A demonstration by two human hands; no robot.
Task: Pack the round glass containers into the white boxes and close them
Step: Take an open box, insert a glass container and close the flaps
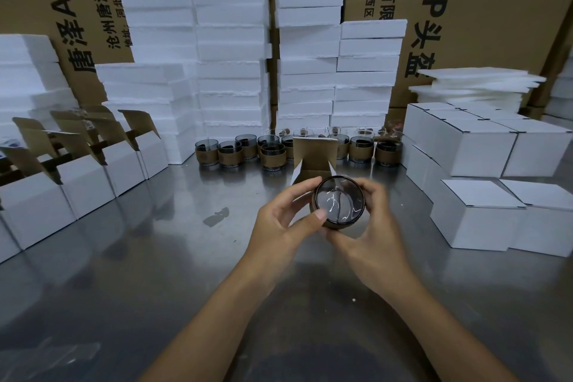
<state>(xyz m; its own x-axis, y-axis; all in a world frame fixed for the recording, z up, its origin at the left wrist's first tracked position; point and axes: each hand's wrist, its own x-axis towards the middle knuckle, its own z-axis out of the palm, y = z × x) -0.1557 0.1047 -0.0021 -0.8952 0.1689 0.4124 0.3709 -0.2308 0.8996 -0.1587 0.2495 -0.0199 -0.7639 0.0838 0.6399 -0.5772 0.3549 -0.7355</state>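
Steel table (pixel 155 242), foam stacks (pixel 229 40) behind. The left hand (pixel 288 217) grips the open white box (pixel 313 158); the right hand (pixel 369 226) cups a glass container (pixel 339 203) at its mouth. Insertion, I'd judge: next seat it and fold the lid.

My left hand (pixel 279 220) and right hand (pixel 375 226) cover the side wall of the glass container (pixel 339 200), which hides the front of the open white box (pixel 313 158) at 12 o'clock. Behind its flap, the back row of glasses (pixel 363 133) is half lost. I cannot identify the dark scrap (pixel 217 216) at 10 o'clock. The open boxes (pixel 86 177) at 9 o'clock run off the edge.
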